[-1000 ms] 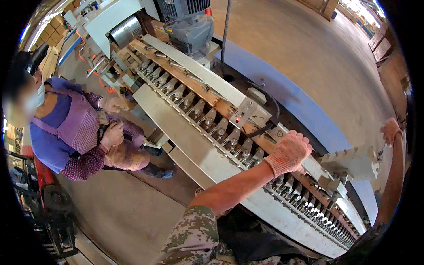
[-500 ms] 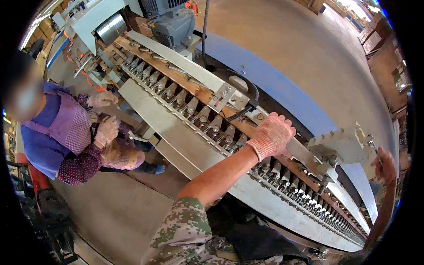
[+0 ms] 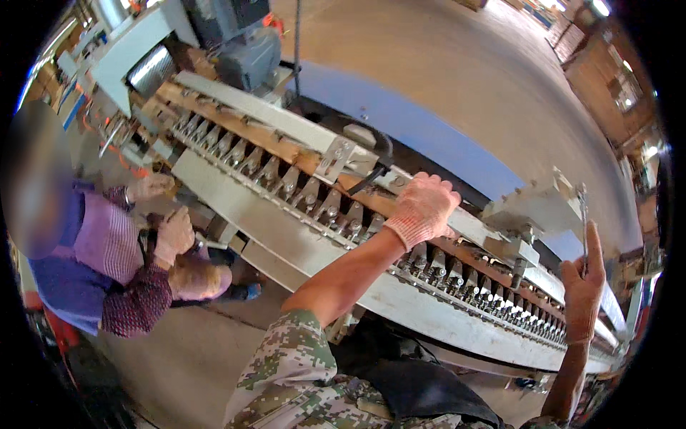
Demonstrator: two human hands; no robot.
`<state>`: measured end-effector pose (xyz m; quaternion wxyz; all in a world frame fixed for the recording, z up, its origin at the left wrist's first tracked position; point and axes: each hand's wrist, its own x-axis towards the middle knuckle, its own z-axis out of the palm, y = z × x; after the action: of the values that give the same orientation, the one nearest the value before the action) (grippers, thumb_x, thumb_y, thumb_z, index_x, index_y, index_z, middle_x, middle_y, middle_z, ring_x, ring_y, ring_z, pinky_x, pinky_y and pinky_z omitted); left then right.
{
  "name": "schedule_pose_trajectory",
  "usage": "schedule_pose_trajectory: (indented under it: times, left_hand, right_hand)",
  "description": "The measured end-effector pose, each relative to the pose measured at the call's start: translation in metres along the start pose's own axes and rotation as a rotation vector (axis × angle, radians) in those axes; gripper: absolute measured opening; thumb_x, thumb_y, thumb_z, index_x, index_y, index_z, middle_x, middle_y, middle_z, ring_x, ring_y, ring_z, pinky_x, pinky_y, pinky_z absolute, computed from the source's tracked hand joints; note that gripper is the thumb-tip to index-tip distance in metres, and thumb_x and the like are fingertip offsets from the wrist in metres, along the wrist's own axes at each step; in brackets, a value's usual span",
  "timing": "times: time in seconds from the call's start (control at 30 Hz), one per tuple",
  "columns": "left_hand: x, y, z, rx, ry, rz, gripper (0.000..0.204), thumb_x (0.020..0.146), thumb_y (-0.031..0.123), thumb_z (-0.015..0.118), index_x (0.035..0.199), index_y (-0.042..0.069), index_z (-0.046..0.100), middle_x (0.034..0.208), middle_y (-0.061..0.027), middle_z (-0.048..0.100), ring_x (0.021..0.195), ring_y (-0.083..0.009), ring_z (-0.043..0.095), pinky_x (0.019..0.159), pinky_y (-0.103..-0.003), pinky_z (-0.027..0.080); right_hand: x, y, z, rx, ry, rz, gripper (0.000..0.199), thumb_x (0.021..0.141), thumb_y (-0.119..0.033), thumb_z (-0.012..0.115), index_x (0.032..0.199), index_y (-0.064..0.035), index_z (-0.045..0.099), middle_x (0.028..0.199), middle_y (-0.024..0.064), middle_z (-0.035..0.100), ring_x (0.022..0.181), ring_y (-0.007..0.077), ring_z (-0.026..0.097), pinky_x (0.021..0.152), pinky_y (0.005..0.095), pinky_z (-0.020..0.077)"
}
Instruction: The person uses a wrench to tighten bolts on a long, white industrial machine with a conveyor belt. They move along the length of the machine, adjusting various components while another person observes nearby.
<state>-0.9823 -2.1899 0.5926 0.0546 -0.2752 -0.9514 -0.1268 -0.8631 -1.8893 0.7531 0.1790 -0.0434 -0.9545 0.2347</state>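
A long grey woodworking machine runs slantwise across the shop floor, its bed stretching away on both sides of the worker's gloved left hand. That hand lies palm down on the machine's pale top rail, fingers curled loosely over the edge; it presses rather than clamps, and nothing is enclosed in it. Directly beneath the hand, a row of metal clamp fingers lines the bed, with a strip of raw timber running just behind them. A black cable drops to the rail just left of the hand's knuckles. Farther along the rail, up and to the left of the hand, a grey motor housing sits at the machine's far end.

To the right of the left hand, a light metal bracket block stands on the bed between the two hands. The right hand, also gloved, is raised at the machine's near end and closed around a slim metal tool, whose shaft rises upright out of the fist, close to the bracket.

Well left of both hands, across the machine, a second person in a purple top crouches with gloved hands held near the bed's lower edge.
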Motion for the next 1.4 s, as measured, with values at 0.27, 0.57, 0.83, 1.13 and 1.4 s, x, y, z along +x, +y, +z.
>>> schedule_pose_trajectory:
  times: [0.27,0.57,0.83,1.13,1.4]
  left_hand:
    - [0.004,0.007,-0.005,0.027,-0.029,-0.028,0.063,0.072,0.064,0.088,0.110,0.015,0.076,0.110,-0.0049,0.072,0.111,-0.0229,0.067,0.098,-0.041,0.050]
    - [0.004,0.008,-0.008,0.036,-0.061,-0.048,0.069,0.070,0.067,0.086,0.114,0.015,0.075,0.111,-0.0050,0.072,0.113,-0.0242,0.068,0.102,-0.043,0.051]
    - [0.009,0.009,-0.004,0.055,-0.144,-0.048,0.074,0.075,0.075,0.080,0.116,0.014,0.074,0.115,-0.0045,0.071,0.115,-0.0242,0.066,0.103,-0.041,0.048]
    - [0.014,0.007,0.005,-0.026,-0.094,-0.018,0.073,0.072,0.073,0.082,0.115,0.014,0.074,0.113,-0.0041,0.071,0.115,-0.0236,0.066,0.101,-0.041,0.048]
    - [-0.004,-0.003,0.006,-0.051,0.021,-0.044,0.067,0.066,0.065,0.089,0.106,0.013,0.076,0.104,-0.0047,0.072,0.108,-0.0253,0.068,0.096,-0.043,0.051]
  right_hand:
    - [0.021,0.022,-0.045,-0.236,-0.324,-0.574,0.061,0.082,0.002,0.072,0.143,0.0009,0.060,0.074,0.0113,0.055,0.063,0.0272,0.053,0.070,0.0394,0.0491]
    - [0.060,0.017,-0.027,-0.339,-0.199,-1.160,0.053,0.081,-0.009,0.071,0.133,-0.0016,0.062,0.093,0.0118,0.060,0.077,0.0338,0.060,0.089,0.0603,0.0530]
    - [0.101,-0.074,0.054,-0.250,-0.218,-0.991,0.050,0.091,-0.009,0.064,0.142,-0.0059,0.062,0.084,0.0118,0.066,0.066,0.0322,0.062,0.062,0.0465,0.0477]
    - [0.384,0.084,0.117,-0.844,-0.196,-0.587,0.029,0.098,-0.011,0.058,0.126,-0.0114,0.067,0.110,0.0096,0.073,0.106,0.0226,0.069,0.090,0.0394,0.0547]
    - [0.364,0.023,0.106,-0.504,-0.549,0.059,0.021,0.089,-0.016,0.069,0.108,-0.0115,0.073,0.087,0.0075,0.074,0.082,0.0247,0.071,0.075,0.0438,0.0552]
